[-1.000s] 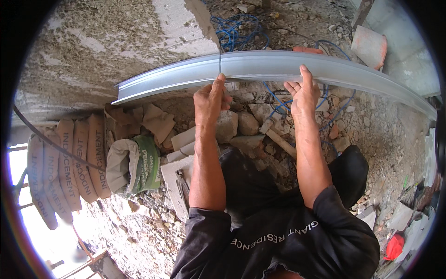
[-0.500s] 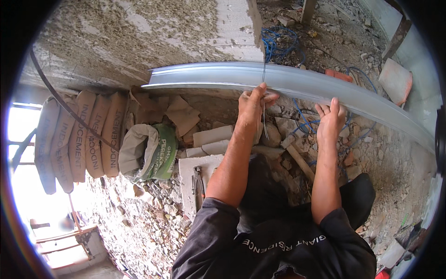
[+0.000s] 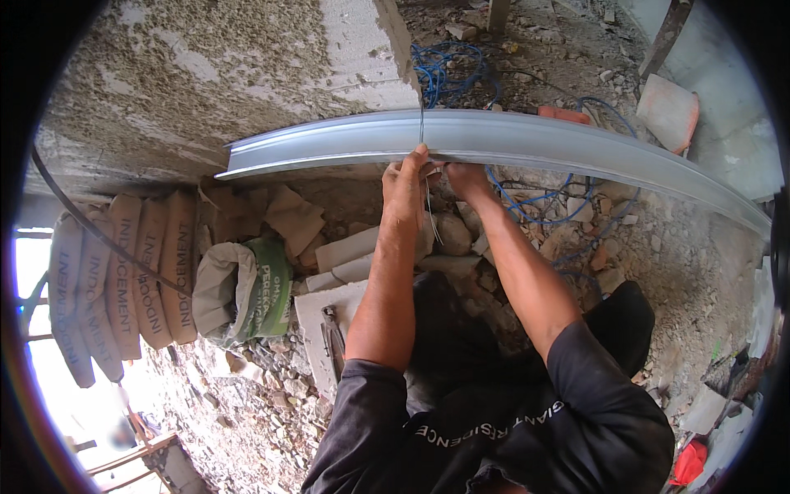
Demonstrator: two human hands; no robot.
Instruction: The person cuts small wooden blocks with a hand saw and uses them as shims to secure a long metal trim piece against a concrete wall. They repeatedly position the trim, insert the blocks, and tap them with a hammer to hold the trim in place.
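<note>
A long silvery metal channel [image 3: 527, 136] stretches across the view, its left part along the underside of a rough concrete block. Thin wire [image 3: 422, 123] crosses the channel's face near the block's corner, and its loose ends dangle below. My left hand [image 3: 402, 188] is closed on the wire at the channel's lower edge, thumb pointing up. Right beside it my right hand [image 3: 467, 181] is curled closed under the same edge, its fingertips turned toward the left hand. What those fingers hold, if anything, is hidden.
Pincers [image 3: 333, 333] lie on a pale slab [image 3: 309, 313] left of my left forearm. Further left are an open green-white sack [image 3: 267, 284] and a row of brown cement bags [image 3: 148, 276]. Blue cable [image 3: 448, 70] and rubble cover the ground. The concrete block [image 3: 362, 58] stands above.
My right hand has moved left along the channel, from open fingers at its lower edge to curled beside my left hand. The left hand keeps its grip on the wire. The whole view has shifted slightly.
</note>
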